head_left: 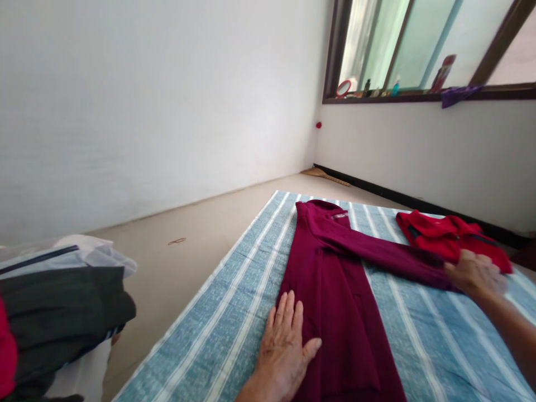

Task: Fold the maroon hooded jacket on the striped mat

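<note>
A maroon long-sleeved garment (335, 290) lies lengthwise on a blue and white striped sheet (234, 301). My left hand (287, 346) rests flat on the garment's left edge, fingers stretched out and together. One maroon sleeve (377, 251) stretches out to the right. My right hand (475, 273) is at the end of that sleeve, fingers curled over the cuff and gripping it. A folded red garment (448, 237) lies just beyond my right hand.
A pile of dark and white clothes (62, 312) sits at the left on the floor. Bare beige floor (188, 234) runs to the white walls. A window sill (419, 92) at the upper right holds small bottles and a purple cloth.
</note>
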The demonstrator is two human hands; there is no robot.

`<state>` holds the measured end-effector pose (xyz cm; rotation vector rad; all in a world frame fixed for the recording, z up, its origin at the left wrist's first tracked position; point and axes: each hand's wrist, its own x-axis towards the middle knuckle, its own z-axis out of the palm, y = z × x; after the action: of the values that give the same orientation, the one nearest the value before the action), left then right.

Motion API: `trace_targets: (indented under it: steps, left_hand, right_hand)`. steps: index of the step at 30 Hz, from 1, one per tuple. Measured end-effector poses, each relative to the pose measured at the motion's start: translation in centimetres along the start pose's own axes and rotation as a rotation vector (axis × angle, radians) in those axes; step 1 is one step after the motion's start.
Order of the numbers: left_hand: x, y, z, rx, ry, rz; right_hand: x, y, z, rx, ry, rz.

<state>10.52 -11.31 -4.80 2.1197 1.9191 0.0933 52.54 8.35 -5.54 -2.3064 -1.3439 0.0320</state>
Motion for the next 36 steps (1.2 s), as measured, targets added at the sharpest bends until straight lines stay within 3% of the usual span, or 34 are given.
trace_targets:
  steps: [2,5,8,9,11,14,19,23,26,28,29,31,33,36]
  left_hand:
    - [0.2,-0.2,0.1,0.002,0.039,0.017]
    - [0.4,-0.3,0.2,0.017,0.086,0.012]
    - [0.6,-0.1,0.2,0.043,0.071,-0.005]
    - [0.6,0.1,0.2,0.05,0.062,-0.005]
    - [0.6,0.3,0.2,0.062,0.047,-0.002]
    - [0.6,0.4,0.0,0.07,0.044,-0.004]
    - [1.0,0.0,-0.5,0.066,0.096,0.007]
    - [1.7,-0.3,0.0,0.061,0.072,0.019]
    - [1.9,-0.2,0.5,0.066,0.061,0.02]
    - [1.9,-0.1,0.6,0.067,0.065,0.023]
    - [1.8,-0.1,0.7,0.067,0.065,0.023]
    - [1.7,0.0,0.6,0.07,0.056,0.028]
    - [1.7,0.0,0.5,0.084,0.037,0.034]
    - [1.6,0.0,0.3,0.112,0.024,0.029]
  right_hand:
    - [-0.9,-2.3,0.1,-0.225,-0.082,-0.213]
    - [-3.3,-6.0,0.9,-0.24,-0.17,-0.455]
    - [-6.3,-9.3,2.1,-0.34,-0.272,-0.813]
    - [-7.2,-10.2,2.5,-0.385,-0.286,-0.866]
    - [-8.2,-11.7,3.1,-0.425,-0.297,-0.864]
    - [-7.6,-12.9,3.3,-0.471,-0.323,-0.78]
    - [-4.4,-13.4,1.8,-0.514,-0.299,-0.691]
    - [-5.2,-13.6,1.3,-0.542,-0.32,-0.686]
    - [-9.2,-14.1,0.8,-0.531,-0.314,-0.736]
    - [-13.2,-14.5,-0.3,-0.469,-0.325,-0.865]
    - [-15.5,-14.6,-1.0,-0.406,-0.358,-0.996]
    - [-20.1,-14.7,-2.6,-0.12,-0.424,-1.393]
    - [-24.2,-14.5,-3.8,0.05,-0.497,-1.642]
    - [-27.6,-14.3,-3.9,0.05,-0.408,-1.723]
